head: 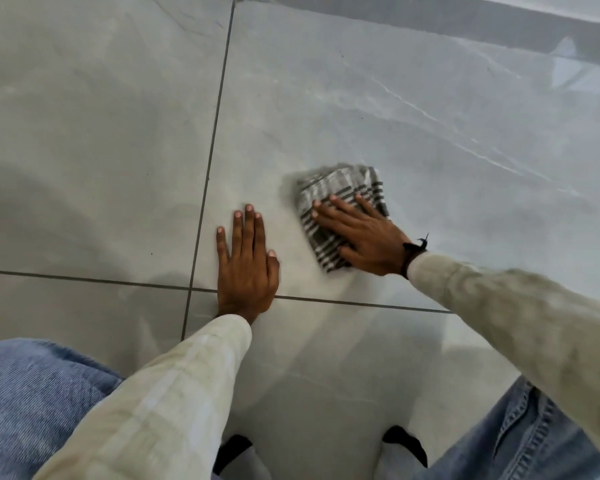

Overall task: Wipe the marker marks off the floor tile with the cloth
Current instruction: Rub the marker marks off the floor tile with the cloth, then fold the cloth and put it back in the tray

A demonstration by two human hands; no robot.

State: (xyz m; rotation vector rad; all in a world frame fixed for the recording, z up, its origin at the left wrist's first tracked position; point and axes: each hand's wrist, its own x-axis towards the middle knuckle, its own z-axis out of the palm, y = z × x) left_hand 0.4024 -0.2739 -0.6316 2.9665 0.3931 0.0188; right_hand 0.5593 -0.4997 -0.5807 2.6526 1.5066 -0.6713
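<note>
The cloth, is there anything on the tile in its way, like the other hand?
Nothing visible blocks it. The right hand presses flat on the cloth; the tile beyond it is bare. The left hand rests flat on the tile beside the cloth, apart from it.

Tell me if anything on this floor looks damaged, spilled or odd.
Nothing stands out. The grey glossy floor tile shows only pale veining and tiny dark specks; no marker marks are visible. The right hand presses the grey-and-white striped cloth flat; the left hand rests on bare tile.
</note>
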